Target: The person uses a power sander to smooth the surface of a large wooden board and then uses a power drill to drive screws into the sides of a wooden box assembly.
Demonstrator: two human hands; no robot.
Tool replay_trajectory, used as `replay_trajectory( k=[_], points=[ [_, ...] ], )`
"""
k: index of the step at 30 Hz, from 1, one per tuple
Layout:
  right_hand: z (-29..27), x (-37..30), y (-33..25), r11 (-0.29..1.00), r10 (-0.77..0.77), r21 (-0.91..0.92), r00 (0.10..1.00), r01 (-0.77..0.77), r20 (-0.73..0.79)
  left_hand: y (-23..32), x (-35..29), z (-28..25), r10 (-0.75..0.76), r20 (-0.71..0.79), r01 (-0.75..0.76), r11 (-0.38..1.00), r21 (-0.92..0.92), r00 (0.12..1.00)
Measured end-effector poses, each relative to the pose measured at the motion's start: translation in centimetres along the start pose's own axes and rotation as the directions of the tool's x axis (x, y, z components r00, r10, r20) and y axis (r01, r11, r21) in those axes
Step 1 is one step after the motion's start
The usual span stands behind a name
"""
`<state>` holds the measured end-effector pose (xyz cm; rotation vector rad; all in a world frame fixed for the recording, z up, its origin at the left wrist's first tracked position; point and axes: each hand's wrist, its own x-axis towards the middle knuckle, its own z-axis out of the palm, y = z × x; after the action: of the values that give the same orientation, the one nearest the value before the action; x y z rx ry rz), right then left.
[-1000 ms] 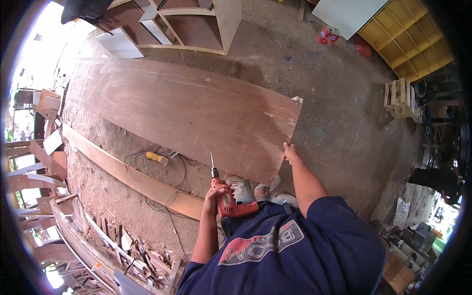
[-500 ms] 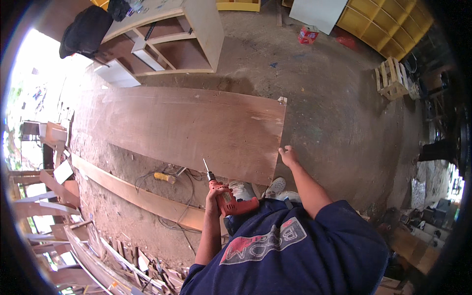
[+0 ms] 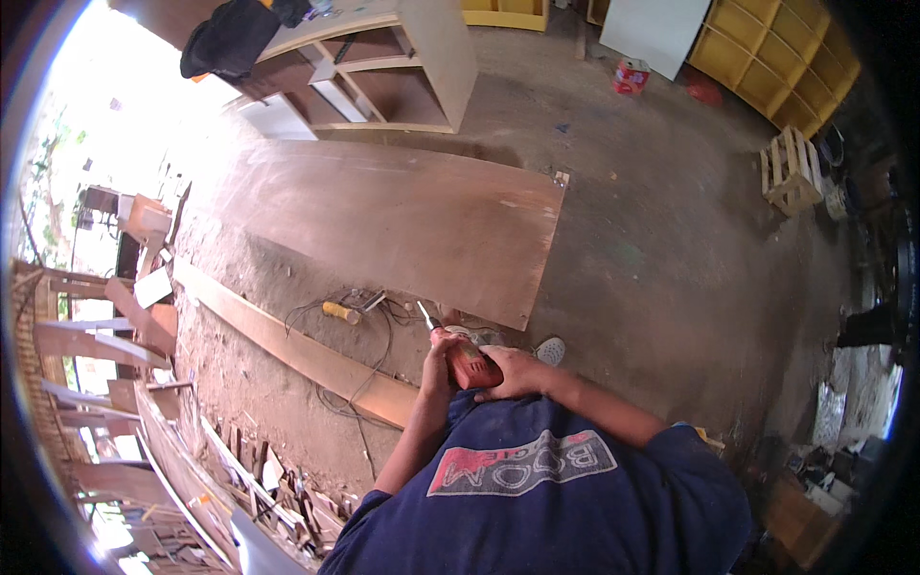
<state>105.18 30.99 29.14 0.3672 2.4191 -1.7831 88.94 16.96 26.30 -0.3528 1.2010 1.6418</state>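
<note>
Near the panel (image 3: 393,216), both hands (image 3: 439,360) hold a drill (image 3: 470,368).

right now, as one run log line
left grip: red power drill, front | right grip: drill rear | brown rectangular wooden panel: ahead, unheld

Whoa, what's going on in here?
Someone in a dark blue shirt has a red drill close to their body. The left hand grips it nearer the front, and the right hand is at its back end. The drill's bit points away from them. A big brown wooden sheet stretches out ahead, with neither hand on it.
</note>
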Motion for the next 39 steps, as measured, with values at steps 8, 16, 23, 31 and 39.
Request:
replay_trajectory(
  k=[8,16,23,31,39],
  points=[
    [3.3,-1.6,-0.7,0.996,0.008,0.093,0.999,-0.005,-0.037,0.9,-4.4,-3.4,-0.081,0.123,0.076,0.996,0.045,0.989],
    [8.2,1.4,-3.3,0.961,0.029,0.277,0.981,0.026,-0.193,5.8,-8.5,-14.8,0.025,0.277,-0.074,0.983,0.165,0.961],
    [16.4,9.6,-11.5,0.918,0.022,0.389,0.970,0.076,-0.242,-0.8,-13.3,-48.7,0.436,-0.398,0.037,0.635,0.772,0.807],
    [18.9,17.5,-22.9,0.976,-0.209,-0.011,0.917,0.218,-0.339,-8.1,-25.0,-62.2,0.184,-0.793,0.517,0.670,0.533,0.580],
    [23.3,30.1,-34.3,0.925,-0.379,-0.063,0.891,0.375,-0.250,-11.4,-23.1,-66.2,0.086,-0.838,0.498,0.770,0.399,0.539]
  ],
)
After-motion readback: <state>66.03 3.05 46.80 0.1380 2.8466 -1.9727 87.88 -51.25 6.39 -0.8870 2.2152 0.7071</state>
